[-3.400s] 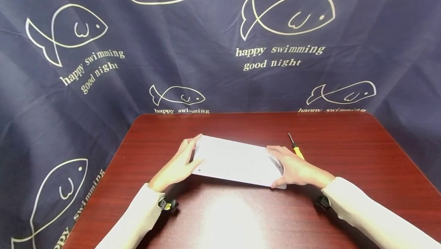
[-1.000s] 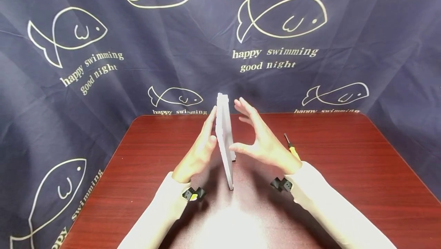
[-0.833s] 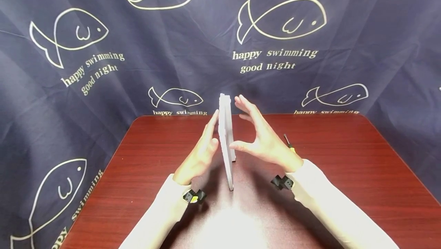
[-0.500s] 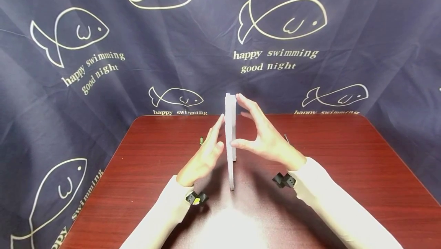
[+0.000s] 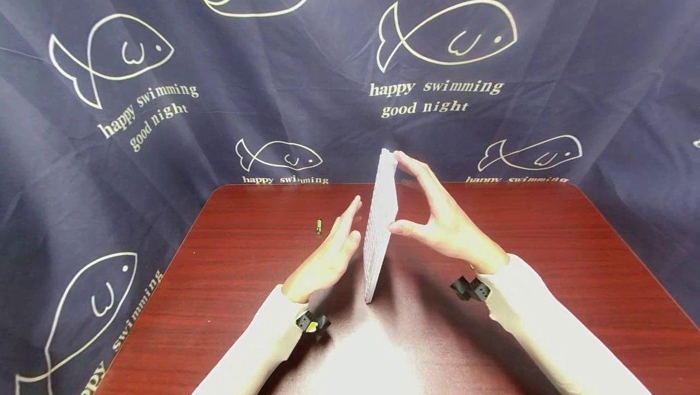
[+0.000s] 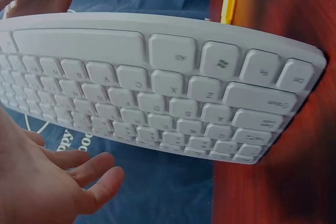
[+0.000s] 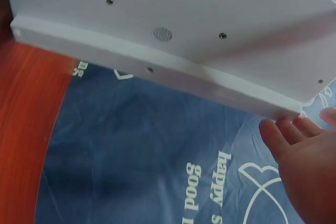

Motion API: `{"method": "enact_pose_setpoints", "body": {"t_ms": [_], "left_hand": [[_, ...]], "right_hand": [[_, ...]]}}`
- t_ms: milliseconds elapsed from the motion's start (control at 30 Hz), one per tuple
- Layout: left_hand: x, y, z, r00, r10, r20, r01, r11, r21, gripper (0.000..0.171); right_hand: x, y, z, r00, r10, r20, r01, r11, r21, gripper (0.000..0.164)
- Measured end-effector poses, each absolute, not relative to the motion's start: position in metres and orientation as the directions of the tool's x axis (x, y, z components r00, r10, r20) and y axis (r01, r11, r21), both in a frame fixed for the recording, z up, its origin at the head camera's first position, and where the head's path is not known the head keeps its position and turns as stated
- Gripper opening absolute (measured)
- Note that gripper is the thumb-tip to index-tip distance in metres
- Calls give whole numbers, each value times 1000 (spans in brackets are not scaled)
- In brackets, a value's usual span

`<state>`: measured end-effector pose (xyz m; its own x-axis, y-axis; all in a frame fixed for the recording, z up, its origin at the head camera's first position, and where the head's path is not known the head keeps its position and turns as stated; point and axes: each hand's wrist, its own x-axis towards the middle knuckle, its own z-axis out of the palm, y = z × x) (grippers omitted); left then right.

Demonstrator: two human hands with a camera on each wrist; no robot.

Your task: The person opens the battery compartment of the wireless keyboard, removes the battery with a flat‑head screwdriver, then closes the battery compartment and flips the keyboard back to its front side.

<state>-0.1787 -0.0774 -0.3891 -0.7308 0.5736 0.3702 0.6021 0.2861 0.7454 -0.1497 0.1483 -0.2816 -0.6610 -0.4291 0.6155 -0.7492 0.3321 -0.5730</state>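
A white keyboard [image 5: 383, 219] stands on one short end on the table, leaning to the right. Its keys [image 6: 173, 82] face my left hand [image 5: 325, 261], which is held apart from it with straight, relaxed fingers. On the other side, the screwed underside [image 7: 157, 35] faces my right hand [image 5: 448, 225]. The right hand's fingertips and thumb touch the keyboard near its upper end, thumb spread wide from the fingers. In the right wrist view, the fingertips [image 7: 283, 129] meet the end of the raised ridge along the back.
A small green cylinder, like a battery [image 5: 319, 226], lies on the red-brown table [image 5: 262, 212] left of the keyboard. The screwdriver's yellow handle [image 6: 229, 4] shows beyond the keyboard; the right arm mostly hides it in the head view. A fish-print curtain [image 5: 350, 79] hangs behind.
The keyboard went from lying flat between both hands to standing on end, then tipped rightward. The left hand has come away from it, uncovering the green cylinder; the right hand moved right with it.
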Motion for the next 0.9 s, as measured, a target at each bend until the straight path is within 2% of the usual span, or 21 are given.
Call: {"method": "enact_pose_setpoints", "body": {"t_ms": [133, 233, 400, 533, 667, 800, 900], "left_hand": [[-178, -76, -396, -775, 571, 272, 543, 381, 748, 63], [-179, -75, -403, -830, 542, 131, 451, 514, 730, 67], [-185, -77, -419, -878, 474, -68, 305, 663, 684, 78], [-189, -83, -429, -887, 454, -85, 286, 685, 670, 75], [-190, -91, -431, -909, 412, -65, 282, 721, 632, 66], [-192, -100, -429, -928, 369, -50, 262, 741, 618, 66], [-193, -108, -429, -938, 345, -45, 242, 740, 627, 67]], "right_hand": [[-147, 159, -282, -670, -420, 613, -743, 373, -556, 98], [-145, 168, -283, -672, -415, 614, -741, 375, -558, 98], [-144, 183, -289, -693, -407, 595, -717, 313, -622, 98], [-144, 193, -303, -707, -413, 574, -678, 167, -716, 99], [-141, 201, -319, -701, -421, 575, -661, 82, -746, 98], [-137, 209, -333, -732, -406, 547, -645, 157, -748, 99], [-137, 219, -348, -792, -371, 484, -598, 319, -735, 101]]}}
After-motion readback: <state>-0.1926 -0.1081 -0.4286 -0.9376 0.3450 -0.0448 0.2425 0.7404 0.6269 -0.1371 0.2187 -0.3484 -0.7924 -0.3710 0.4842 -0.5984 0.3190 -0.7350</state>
